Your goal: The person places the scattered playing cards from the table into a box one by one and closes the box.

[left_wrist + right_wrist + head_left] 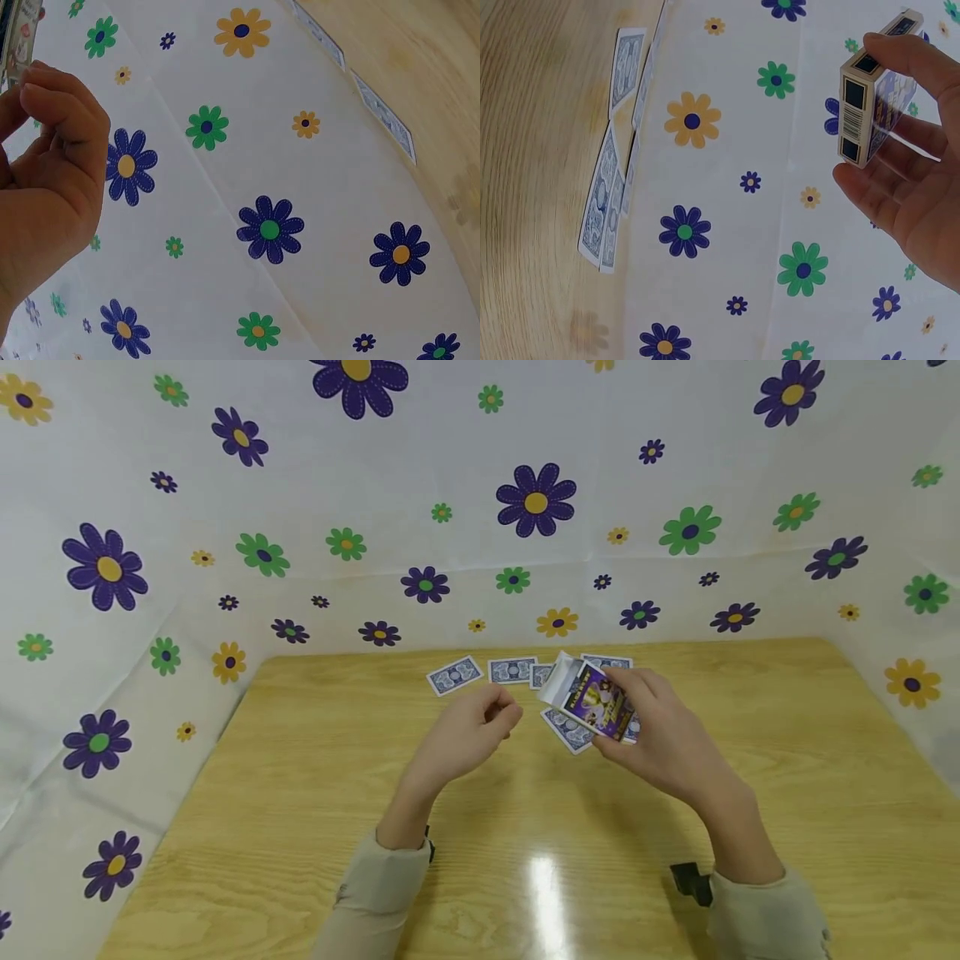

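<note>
One box (600,700) is held tilted above the counter (300,793), its purple printed face towards the head camera and a white flap (557,678) sticking out at its left end. The right hand (667,739) has its grip around it, thumb along one edge and fingers along the opposite one; the right wrist view shows a barcode on the end. The left hand (465,735) is near the flap but apart from it, grip clenched, fingers curled in with nothing seen in them. Several cards (513,670) lie near the counter's far edge, blue-and-white backs up, two side by side at the left, others partly hidden by the box and right hand; some overlap. The counter is pale wood, with a bright glare nearer the person. Behind it and at both sides hangs a white cloth (450,460) with purple, green and yellow flowers. Pale sleeves (386,872) cover both forearms.
</note>
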`<state>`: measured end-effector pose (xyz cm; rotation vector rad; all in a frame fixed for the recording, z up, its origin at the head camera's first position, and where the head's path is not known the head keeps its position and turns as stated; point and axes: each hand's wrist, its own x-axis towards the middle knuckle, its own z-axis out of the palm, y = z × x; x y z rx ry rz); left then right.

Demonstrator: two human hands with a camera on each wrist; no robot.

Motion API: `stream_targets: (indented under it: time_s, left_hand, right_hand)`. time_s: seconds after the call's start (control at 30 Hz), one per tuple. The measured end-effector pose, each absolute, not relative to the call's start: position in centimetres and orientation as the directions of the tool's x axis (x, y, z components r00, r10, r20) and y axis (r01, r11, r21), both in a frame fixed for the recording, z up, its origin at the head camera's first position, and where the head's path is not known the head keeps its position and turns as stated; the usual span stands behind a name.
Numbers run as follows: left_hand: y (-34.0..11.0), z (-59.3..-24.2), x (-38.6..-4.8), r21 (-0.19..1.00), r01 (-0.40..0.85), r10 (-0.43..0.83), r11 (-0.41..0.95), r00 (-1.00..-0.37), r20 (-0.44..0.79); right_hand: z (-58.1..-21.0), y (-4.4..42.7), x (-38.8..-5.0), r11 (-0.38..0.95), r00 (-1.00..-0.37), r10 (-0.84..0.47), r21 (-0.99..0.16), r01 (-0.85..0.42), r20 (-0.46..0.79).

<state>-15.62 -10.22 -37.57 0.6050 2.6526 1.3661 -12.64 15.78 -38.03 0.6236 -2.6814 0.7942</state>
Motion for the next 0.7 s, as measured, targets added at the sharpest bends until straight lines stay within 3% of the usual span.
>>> stream_targets:
  time_s: [0.4, 0.7]
  left_hand:
    - [-6.1, -41.2, -20.7, 0.619, 0.33, 0.446, 0.712, -0.894, -0.035]
    - [1.1, -43.6, -21.8, 0.354, 0.428, 0.505, 0.832, -0.848, -0.162]
  right_hand:
    - [-37.9, 17.4, -12.9, 0.767, -0.894, -0.248, -0.488, -0.416, 0.373]
    - [-37.9, 18.4, -13.0, 0.778, -0.912, -0.201, -0.508, -0.371, 0.357]
